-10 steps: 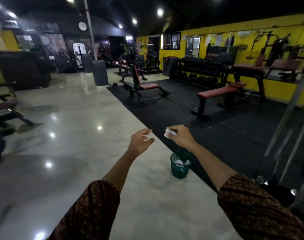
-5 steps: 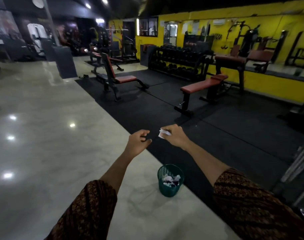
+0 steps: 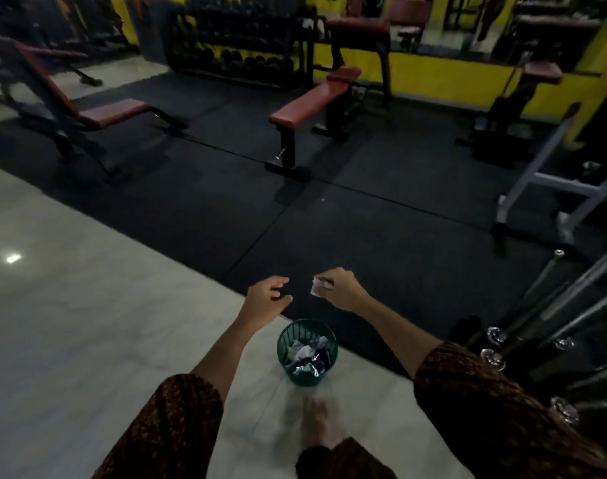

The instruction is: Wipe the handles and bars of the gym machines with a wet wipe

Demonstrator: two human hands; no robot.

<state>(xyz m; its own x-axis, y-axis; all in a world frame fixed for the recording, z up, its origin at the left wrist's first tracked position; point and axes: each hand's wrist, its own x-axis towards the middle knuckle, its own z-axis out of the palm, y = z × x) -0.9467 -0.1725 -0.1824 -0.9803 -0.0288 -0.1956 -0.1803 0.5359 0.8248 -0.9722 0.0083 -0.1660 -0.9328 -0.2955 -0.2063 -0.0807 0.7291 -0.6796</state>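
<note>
Your right hand [image 3: 340, 290] pinches a small white wet wipe [image 3: 316, 287], blurred here, above the green mesh bin [image 3: 307, 352]. Your left hand [image 3: 265, 299] hangs just beside it, fingers loosely curled, holding nothing.

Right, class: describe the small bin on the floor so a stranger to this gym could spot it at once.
Find where the pale shiny floor meets the black rubber mat. On the pale side, right by that edge and below the person's outstretched hands, stands the green bin. It is a small round basket with slatted sides, holding crumpled white wipes, and the only green thing among red benches and grey bars.
</note>
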